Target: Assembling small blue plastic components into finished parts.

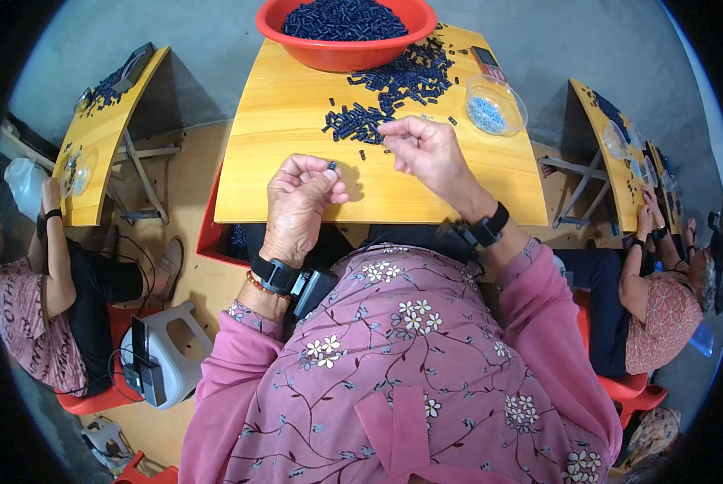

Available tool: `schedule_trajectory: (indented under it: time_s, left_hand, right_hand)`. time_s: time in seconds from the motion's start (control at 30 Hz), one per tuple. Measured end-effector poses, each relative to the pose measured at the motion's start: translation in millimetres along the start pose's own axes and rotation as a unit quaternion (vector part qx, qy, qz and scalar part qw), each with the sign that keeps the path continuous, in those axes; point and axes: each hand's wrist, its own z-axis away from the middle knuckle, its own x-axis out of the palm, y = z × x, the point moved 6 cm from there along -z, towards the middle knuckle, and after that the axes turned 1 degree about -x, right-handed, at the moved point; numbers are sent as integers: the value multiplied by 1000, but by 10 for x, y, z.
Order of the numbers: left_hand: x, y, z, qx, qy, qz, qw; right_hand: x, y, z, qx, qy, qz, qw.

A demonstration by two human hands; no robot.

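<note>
Near the front of the yellow table (257, 145), my left hand (295, 202) pinches a small dark cylindrical piece (332, 166) upright between thumb and forefinger. My right hand (434, 157) is raised to its right, thumb and forefinger drawn together at the edge of a small heap of dark pieces (353, 123). Whatever those fingertips hold is too small to make out. A larger spread of the same pieces (410, 77) runs back from the heap. To the right, a clear round dish (517, 101) contains tiny light-blue pieces (486, 115).
A red basin (341, 58) full of dark pieces stands at the table's far edge. A mobile phone (488, 64) lies at the back right. Below the table's left side is a red container (216, 242). Other people work at tables left (131, 105) and right (599, 121).
</note>
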Motion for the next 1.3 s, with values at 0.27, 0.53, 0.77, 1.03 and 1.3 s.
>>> schedule_trajectory:
  time_s: [0.27, 0.53, 0.77, 1.03, 1.3]
  left_hand:
    - [-76, -7, -30, 0, 31, -7, 1000]
    - [-95, -32, -32, -16, 34, 4, 999]
    - [-88, -31, -17, -34, 31, -6, 999]
    - [-54, -41, -22, -33, 22, -9, 999]
    - [46, -43, 14, -32, -23, 3, 999]
  right_hand:
    - [150, 57, -210, -106, -29, 250, 962]
    - [370, 61, -234, -148, -89, 371, 912]
    - [397, 4, -246, -187, -89, 380, 902]
    - [312, -88, -56, 55, -79, -91, 991]
    - [345, -73, -25, 19, -100, -185, 978]
